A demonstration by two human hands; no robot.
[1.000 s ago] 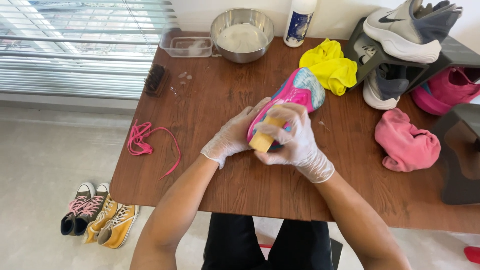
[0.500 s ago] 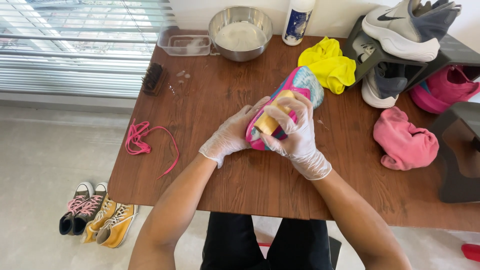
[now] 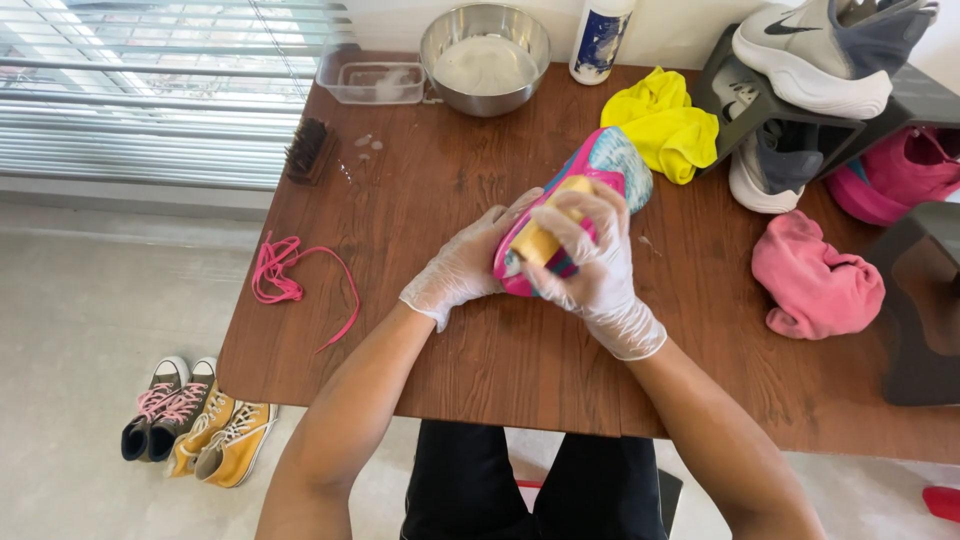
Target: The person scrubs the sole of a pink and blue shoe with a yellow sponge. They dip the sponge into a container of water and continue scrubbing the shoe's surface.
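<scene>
A pink and light-blue sneaker (image 3: 612, 163) lies on its side in the middle of the brown wooden table (image 3: 480, 350). My left hand (image 3: 462, 266), in a clear glove, grips the sneaker at its heel end. My right hand (image 3: 592, 262), also gloved, holds a yellow sponge (image 3: 545, 236) pressed against the sneaker's side.
A steel bowl (image 3: 485, 55) of foamy water, a clear plastic tub (image 3: 372, 82), a white bottle (image 3: 600, 38) and a brush (image 3: 308, 150) sit at the back. A yellow cloth (image 3: 665, 125), pink cloth (image 3: 815, 280), pink laces (image 3: 285, 280) and shoe racks (image 3: 830, 90) lie around. Small shoes (image 3: 195, 420) stand on the floor.
The sponge in my right hand has slid along the sneaker's side, up from the heel end toward the middle. My left hand keeps its grip.
</scene>
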